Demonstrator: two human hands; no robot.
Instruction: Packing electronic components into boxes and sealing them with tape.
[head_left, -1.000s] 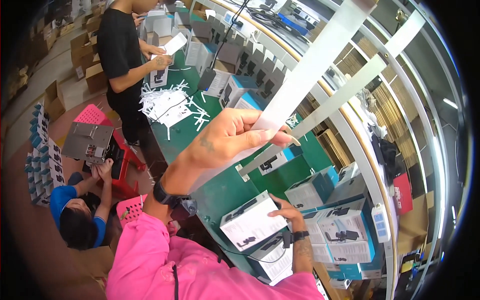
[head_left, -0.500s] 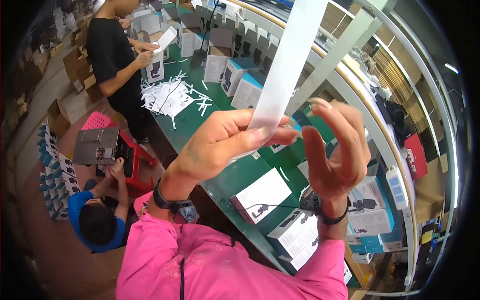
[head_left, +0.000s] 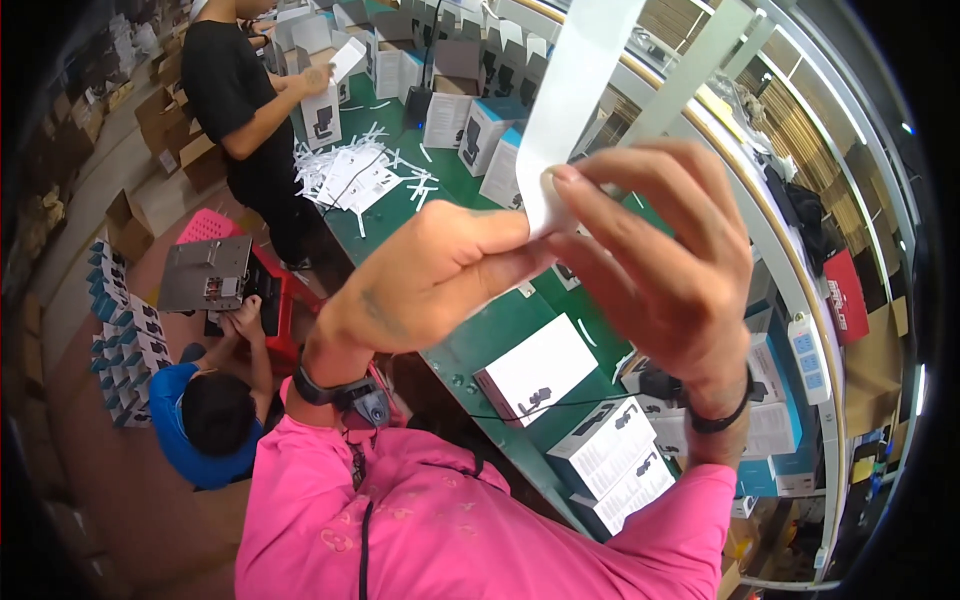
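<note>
A wide, glossy white strip (head_left: 575, 90) comes down from the upper edge and curls at its lower end. My left hand (head_left: 430, 270) is closed, pinching that end between thumb and fingers. At the same end my right hand (head_left: 665, 240) bends its fingers in from the right. Its index fingertip presses on the strip's curled edge, while the thumb tip lies just below, beside the left fingertips. Both wrists wear dark bands. Beneath the hands, a white printed box (head_left: 537, 368) lies on the green table (head_left: 455, 350).
More printed boxes (head_left: 610, 450) stand near my right forearm. Paper slips (head_left: 350, 175) are heaped at the table's left, with upright boxes (head_left: 487, 137) behind. A person in black (head_left: 235, 90) handles a box; another in blue (head_left: 205, 430) sits low at left. A metal post (head_left: 690, 75) rises at right.
My right hand has moved left onto the strip, its fingers closing in from apart. The strip's lower end now curls. My left hand has turned, showing more of its back.
</note>
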